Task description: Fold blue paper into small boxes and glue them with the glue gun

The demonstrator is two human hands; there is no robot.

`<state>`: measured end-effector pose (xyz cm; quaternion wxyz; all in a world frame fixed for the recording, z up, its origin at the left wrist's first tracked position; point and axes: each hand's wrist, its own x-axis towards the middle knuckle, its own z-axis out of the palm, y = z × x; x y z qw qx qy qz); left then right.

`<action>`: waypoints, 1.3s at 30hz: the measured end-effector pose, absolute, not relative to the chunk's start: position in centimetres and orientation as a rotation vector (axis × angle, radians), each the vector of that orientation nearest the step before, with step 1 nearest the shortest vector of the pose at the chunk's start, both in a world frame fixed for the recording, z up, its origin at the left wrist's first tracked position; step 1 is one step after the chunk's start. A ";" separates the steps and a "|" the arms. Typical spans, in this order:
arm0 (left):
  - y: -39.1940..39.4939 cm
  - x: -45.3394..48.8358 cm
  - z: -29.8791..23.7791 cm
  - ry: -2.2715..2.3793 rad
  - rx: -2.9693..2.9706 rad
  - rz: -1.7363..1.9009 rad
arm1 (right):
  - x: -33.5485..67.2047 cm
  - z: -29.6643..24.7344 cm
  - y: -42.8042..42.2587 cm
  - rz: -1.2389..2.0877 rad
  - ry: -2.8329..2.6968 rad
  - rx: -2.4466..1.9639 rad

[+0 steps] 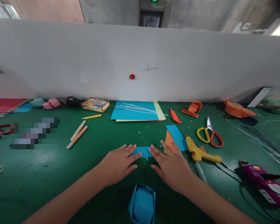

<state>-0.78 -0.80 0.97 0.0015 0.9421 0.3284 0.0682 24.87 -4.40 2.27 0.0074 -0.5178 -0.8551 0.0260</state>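
Note:
My left hand (pixel 118 165) and my right hand (pixel 171 165) lie flat on the green table, fingers stretched forward. Their fingertips press the two ends of a small blue paper strip (pixel 142 151) lying between them. Neither hand grips anything. A folded blue paper box (pixel 142 205) sits close to me, just below the hands. Right of my right hand lie a blue paper piece (pixel 178 137) and an orange paper piece (pixel 168 140), partly under its fingers.
A yellow glue gun (pixel 200 152), scissors (pixel 210 135), an orange cutter (pixel 175 116) and a purple tool (pixel 266 183) lie to the right. Blue and yellow sheets with glue sticks (pixel 136 110) lie ahead, a small box (pixel 95 105) and sticks (pixel 78 133) to the left. A white partition (pixel 140 62) closes the back.

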 end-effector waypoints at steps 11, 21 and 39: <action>-0.1 0.2 0.8 1.152 3.002 0.279 | 25.0 3.8 -5.0 0.101 -2.709 -1.675; 0.4 0.5 0.7 1.104 2.904 0.459 | 26.2 3.6 -4.1 0.187 -2.629 -1.626; 1.7 -0.1 0.7 1.223 2.722 0.667 | 26.8 4.4 -3.1 0.260 -2.376 -1.472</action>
